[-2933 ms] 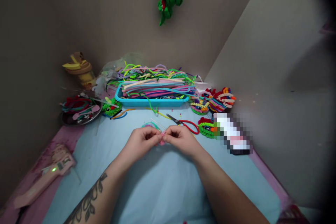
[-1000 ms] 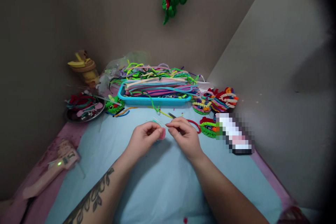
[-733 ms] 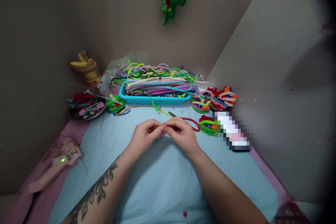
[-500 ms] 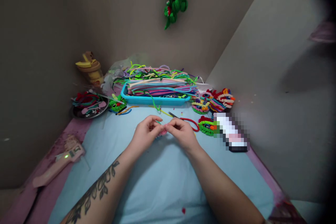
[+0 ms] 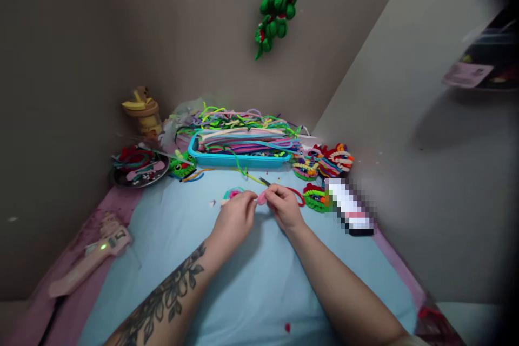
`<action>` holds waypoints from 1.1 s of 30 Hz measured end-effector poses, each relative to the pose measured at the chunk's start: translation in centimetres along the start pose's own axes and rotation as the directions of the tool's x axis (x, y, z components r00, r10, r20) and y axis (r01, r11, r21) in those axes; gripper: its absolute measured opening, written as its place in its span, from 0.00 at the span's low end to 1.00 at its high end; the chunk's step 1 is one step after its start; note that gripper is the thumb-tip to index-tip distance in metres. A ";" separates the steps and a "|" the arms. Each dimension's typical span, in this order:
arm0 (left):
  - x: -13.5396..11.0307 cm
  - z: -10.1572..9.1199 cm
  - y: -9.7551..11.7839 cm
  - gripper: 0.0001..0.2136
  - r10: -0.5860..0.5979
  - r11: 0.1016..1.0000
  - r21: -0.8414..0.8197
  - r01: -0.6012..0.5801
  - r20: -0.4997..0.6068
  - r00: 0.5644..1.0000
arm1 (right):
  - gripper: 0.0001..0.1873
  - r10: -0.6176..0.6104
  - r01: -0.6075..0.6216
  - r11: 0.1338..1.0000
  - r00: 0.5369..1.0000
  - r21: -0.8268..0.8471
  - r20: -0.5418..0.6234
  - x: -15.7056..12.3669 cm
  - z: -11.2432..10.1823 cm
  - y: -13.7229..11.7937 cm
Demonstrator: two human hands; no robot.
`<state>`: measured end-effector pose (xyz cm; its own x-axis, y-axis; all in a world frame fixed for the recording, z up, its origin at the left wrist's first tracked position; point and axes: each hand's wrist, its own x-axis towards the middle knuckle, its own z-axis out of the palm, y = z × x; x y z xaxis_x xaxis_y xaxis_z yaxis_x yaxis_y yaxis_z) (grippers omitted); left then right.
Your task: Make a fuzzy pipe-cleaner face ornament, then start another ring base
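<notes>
A small pink fuzzy piece [image 5: 262,198], probably chenille stem, is pinched between the thumb and fingers of my right hand [image 5: 287,210]. My left hand [image 5: 237,215] is closed, its fingertips meeting near the left edge of that piece; what they grip is too small to make out. Just beyond my left hand a teal and pink coil [image 5: 234,193] lies on the blue cloth [image 5: 259,270]. A short pale stick [image 5: 224,202] shows beside the same hand. Partly behind my right hand are scissors with red handles [image 5: 300,196], blades pointing up and left.
A blue tray [image 5: 239,161] of chenille stems stands at the back. Finished colourful pieces [image 5: 316,199] and a blurred-out phone [image 5: 351,208] are at right. On the left are a metal bowl [image 5: 140,181] and a pink glue gun [image 5: 91,259] with its light on.
My left hand has rolled over, its back now facing up. The teal and pink coil now shows on the cloth beyond it. The camera view has shifted slightly upward.
</notes>
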<state>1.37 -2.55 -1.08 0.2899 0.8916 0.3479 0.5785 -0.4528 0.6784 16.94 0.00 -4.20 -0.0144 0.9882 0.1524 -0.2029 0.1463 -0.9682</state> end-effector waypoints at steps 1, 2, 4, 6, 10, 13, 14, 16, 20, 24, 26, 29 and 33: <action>-0.1 0.4 -0.4 0.08 0.030 1.000 0.009 -0.029 -0.030 0.999 | 0.08 0.001 -0.001 1.000 1.000 0.009 -0.002 0.0 0.0 0.1; -0.2 0.7 -0.8 0.07 0.065 0.998 0.015 -0.064 -0.074 0.995 | 0.08 0.002 -0.002 1.000 1.000 0.020 -0.001 -0.1 0.0 0.2; -0.6 1.4 -1.7 0.08 0.151 0.988 0.010 -0.151 -0.166 0.975 | 0.08 -0.009 0.008 0.999 1.000 0.037 0.017 -0.1 -0.1 0.4; -1.0 1.8 -2.2 0.10 0.198 0.978 -0.021 -0.208 -0.218 0.956 | 0.08 -0.039 0.038 0.999 0.999 0.035 0.033 -0.2 0.0 0.5; -1.5 1.8 -2.2 0.13 0.194 0.968 -0.096 -0.230 -0.284 0.939 | 0.08 -0.039 0.037 0.997 0.999 0.070 0.018 -0.3 0.1 0.5; -1.5 1.7 -1.9 0.13 0.148 0.974 -0.117 -0.195 -0.325 0.934 | 0.07 -0.005 0.005 0.994 1.000 0.107 -0.001 -0.4 0.1 0.4; -1.5 1.7 -1.8 0.12 0.135 0.976 -0.118 -0.181 -0.324 0.936 | 0.07 0.002 -0.002 0.994 1.000 0.106 -0.005 -0.4 0.2 0.4; -1.4 1.7 -1.6 0.11 0.110 0.982 -0.111 -0.151 -0.313 0.943 | 0.08 0.006 -0.005 0.996 1.000 0.093 -0.012 -0.4 0.2 0.1; -1.3 1.6 -1.6 0.09 0.128 0.987 -0.054 -0.153 -0.321 0.938 | 0.10 0.015 -0.012 0.997 0.999 0.075 -0.038 -0.5 0.7 -0.6; -1.1 1.6 -1.4 0.06 0.110 0.990 -0.059 -0.128 -0.247 0.963 | 0.09 0.003 0.000 0.996 0.999 0.085 -0.044 -0.7 1.0 -0.9; -1.2 1.6 -1.1 0.06 0.105 0.989 -0.075 -0.124 -0.223 0.969 | 0.09 -0.003 0.007 0.995 0.999 0.101 -0.036 -0.8 1.0 -0.8; -1.4 1.6 -0.8 0.08 0.115 0.986 -0.088 -0.139 -0.237 0.965 | 0.08 -0.021 0.023 0.993 1.000 0.115 -0.018 -1.1 0.8 -0.5; -1.6 1.4 -0.9 0.11 0.110 0.983 -0.112 -0.144 -0.264 0.958 | 0.08 -0.017 0.018 0.995 1.000 0.101 -0.008 -1.2 0.8 -0.5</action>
<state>1.46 -3.62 -3.15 0.1404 0.8036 0.5784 0.4415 -0.5737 0.6899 16.30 -1.28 -3.79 -0.0033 0.9859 0.1673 -0.3009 0.1586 -0.9404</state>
